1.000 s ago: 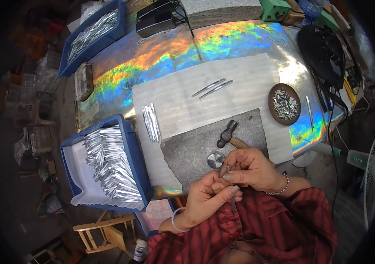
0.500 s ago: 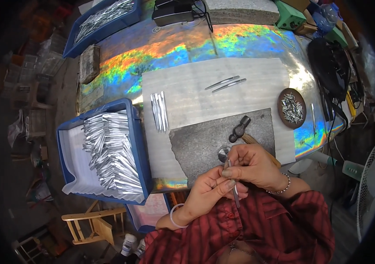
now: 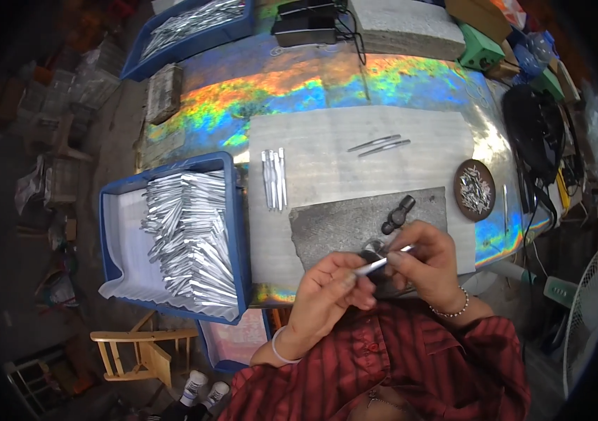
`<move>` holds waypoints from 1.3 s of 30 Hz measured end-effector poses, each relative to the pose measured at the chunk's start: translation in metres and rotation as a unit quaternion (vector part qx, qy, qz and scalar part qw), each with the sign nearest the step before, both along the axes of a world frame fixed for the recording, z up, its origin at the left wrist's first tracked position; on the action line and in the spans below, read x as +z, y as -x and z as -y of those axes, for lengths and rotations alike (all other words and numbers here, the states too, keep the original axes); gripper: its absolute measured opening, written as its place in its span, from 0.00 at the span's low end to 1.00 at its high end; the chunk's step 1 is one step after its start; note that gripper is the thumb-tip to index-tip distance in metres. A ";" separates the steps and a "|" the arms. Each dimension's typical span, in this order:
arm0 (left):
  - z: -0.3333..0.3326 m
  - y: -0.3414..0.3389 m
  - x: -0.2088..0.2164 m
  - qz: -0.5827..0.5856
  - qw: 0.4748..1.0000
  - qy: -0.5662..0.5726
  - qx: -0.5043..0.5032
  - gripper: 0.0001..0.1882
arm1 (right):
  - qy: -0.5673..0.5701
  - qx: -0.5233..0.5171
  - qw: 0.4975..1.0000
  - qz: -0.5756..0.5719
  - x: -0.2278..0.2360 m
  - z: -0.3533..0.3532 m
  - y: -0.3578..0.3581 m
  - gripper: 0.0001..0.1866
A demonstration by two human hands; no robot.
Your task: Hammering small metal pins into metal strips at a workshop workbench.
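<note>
Between my hands, above the near edge of a grey stone slab (image 3: 334, 224), is a slim silver pair of tweezers (image 3: 371, 267), held slanting up to the right. My left hand (image 3: 330, 286) pinches its lower left end with thumb and fingers. Closed on the upper right end is my right hand (image 3: 427, 266), slightly blurred. A round metal piece (image 3: 372, 247) rests on the slab just beyond the fingers, partly hidden. The ball-peen hammer (image 3: 399, 214) lies on the slab past my right hand, which covers its handle.
A blue bin (image 3: 241, 245) full of silver tweezers stands left. White sheeting (image 3: 320, 161) carries several tweezers at left and two darker ones (image 3: 384, 147) farther back. The brown bowl (image 3: 461, 208) at right holds small metal pieces. Another blue bin (image 3: 208, 41) stands far left.
The tweezers have swung from pointing steeply down to a shallow slant across my hands. My hands have moved slightly apart, and the whole view has shifted a little.
</note>
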State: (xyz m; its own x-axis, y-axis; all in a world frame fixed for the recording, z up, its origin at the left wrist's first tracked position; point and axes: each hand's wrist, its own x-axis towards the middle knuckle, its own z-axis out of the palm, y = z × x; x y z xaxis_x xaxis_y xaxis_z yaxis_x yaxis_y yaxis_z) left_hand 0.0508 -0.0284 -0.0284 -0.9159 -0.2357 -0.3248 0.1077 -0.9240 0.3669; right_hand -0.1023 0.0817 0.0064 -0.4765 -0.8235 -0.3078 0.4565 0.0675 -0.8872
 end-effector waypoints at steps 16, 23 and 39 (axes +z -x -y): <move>0.096 0.053 -0.001 0.334 0.532 0.756 0.181 0.10 | -0.021 0.082 0.912 -0.401 0.008 -0.035 0.015 0.09; 0.128 0.076 -0.038 0.453 0.400 0.793 0.079 0.12 | -0.022 0.053 0.911 -0.408 0.001 -0.056 0.024 0.07; 0.121 0.065 -0.053 0.426 0.390 0.811 0.097 0.22 | -0.038 0.017 0.877 -0.479 -0.003 -0.053 0.030 0.08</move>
